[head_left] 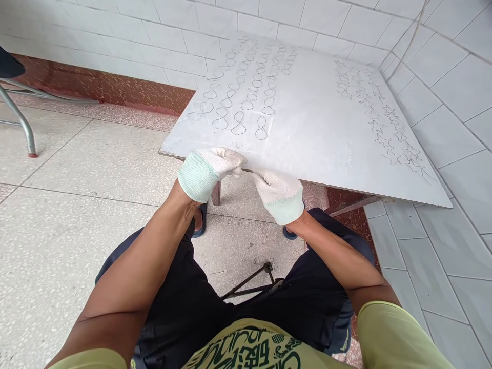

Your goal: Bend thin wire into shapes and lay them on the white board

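My left hand (215, 166), in a white glove with a pale green cuff, is closed at the board's near edge, its fingers pinched together. My right hand (279, 195), gloved the same way, is closed just to the right and slightly lower. A short, thin, dark metal piece (247, 170) bridges the two hands; its right end goes into my right fingers. Its full shape is hidden by the gloves. Beyond them, rows of thin wire figure-eights (239, 123) lie on the white board (307, 138). Star-shaped wire outlines (392, 156) lie along its right side.
White tiled wall (253, 23) borders the board at the back and right. A metal chair leg (23, 120) stands on the speckled floor (77, 215) at left. Below, between my knees, is a dark metal frame (249, 282). A wooden support (216, 193) shows under the board.
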{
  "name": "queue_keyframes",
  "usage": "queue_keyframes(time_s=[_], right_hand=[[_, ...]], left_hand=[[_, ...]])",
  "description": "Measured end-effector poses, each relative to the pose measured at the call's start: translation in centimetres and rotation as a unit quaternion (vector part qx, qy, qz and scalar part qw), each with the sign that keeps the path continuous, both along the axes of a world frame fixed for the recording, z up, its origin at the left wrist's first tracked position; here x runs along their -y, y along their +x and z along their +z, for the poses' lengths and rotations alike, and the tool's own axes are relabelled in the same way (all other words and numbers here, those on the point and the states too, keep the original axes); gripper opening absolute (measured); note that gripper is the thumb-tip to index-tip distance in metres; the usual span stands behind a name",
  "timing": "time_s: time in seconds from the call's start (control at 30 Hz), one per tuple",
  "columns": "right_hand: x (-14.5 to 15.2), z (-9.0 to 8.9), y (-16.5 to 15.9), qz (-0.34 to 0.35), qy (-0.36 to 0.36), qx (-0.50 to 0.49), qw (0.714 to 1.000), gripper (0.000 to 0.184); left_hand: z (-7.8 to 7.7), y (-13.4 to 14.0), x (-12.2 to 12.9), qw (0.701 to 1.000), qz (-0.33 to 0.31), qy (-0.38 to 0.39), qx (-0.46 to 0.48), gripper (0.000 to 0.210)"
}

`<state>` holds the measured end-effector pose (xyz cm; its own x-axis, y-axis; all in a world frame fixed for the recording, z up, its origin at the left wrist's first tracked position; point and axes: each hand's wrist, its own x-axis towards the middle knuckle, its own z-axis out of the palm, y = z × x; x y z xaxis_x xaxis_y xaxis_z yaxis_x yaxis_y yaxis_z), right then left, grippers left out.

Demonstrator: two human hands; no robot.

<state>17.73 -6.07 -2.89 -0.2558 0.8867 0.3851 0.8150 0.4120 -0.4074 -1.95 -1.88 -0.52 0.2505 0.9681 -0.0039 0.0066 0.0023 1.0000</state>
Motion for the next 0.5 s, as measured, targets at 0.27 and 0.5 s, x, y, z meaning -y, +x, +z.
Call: queue_keyframes(time_s=[0.27, 0.5], right_hand=[[-0.5, 0.8, 0.9, 0.084, -0.036, 0.076, 0.993, 0.042], [-0.6, 1.3, 1.8, 0.175, 0.005, 0.096, 0.980, 0.040]], left_hand=[[0.4, -0.6, 0.1, 0.999, -0.035, -0.022, -0.023, 0.028], [0.1, 0.0, 0.8, 0.998, -0.019, -0.055, -0.032, 0.025]])
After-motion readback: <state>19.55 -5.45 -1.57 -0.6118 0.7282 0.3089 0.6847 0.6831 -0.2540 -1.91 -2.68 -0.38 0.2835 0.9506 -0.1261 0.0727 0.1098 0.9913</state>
